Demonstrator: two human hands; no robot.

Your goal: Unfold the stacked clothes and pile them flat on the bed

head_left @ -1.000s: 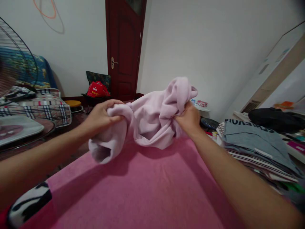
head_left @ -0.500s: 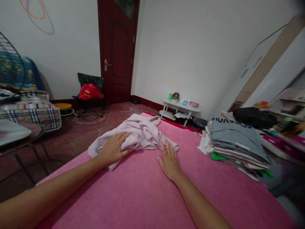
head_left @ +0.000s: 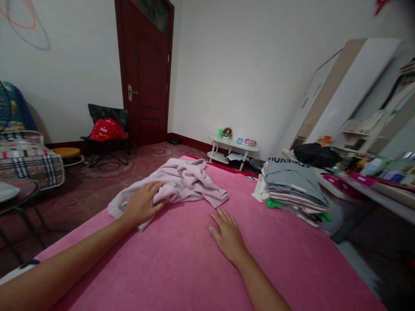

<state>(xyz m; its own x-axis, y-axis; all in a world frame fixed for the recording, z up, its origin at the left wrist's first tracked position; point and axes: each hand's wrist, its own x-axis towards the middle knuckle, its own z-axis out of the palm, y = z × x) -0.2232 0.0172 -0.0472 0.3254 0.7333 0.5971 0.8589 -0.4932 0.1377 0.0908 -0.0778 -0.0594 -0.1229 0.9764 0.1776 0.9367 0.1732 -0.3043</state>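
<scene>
A crumpled pale pink garment (head_left: pixel 186 179) of soft fabric lies loosely bunched on the pink bed cover (head_left: pixel 181 259). On its near left part rests my left hand (head_left: pixel 142 205), fingers stretched over the cloth and thumb apart. My right hand (head_left: pixel 228 235) is open, palm down with fingers spread, just over or on the bed cover. It sits a little below the garment's right end and does not touch it. Folded clothes (head_left: pixel 292 183) are stacked to the right, a grey one with dark letters on top.
A desk (head_left: pixel 382 194) with various items stands at the right edge. Beyond the bed are a low white table (head_left: pixel 233 144) and a dark red door (head_left: pixel 145 77). To the left are a folding chair with a red bag (head_left: pixel 108 129), a yellow stool (head_left: pixel 66 152) and a round table (head_left: pixel 24 196).
My right hand has drawn away from the garment's right end, toward me. My left hand stays on the cloth. The view has turned somewhat to the right.
</scene>
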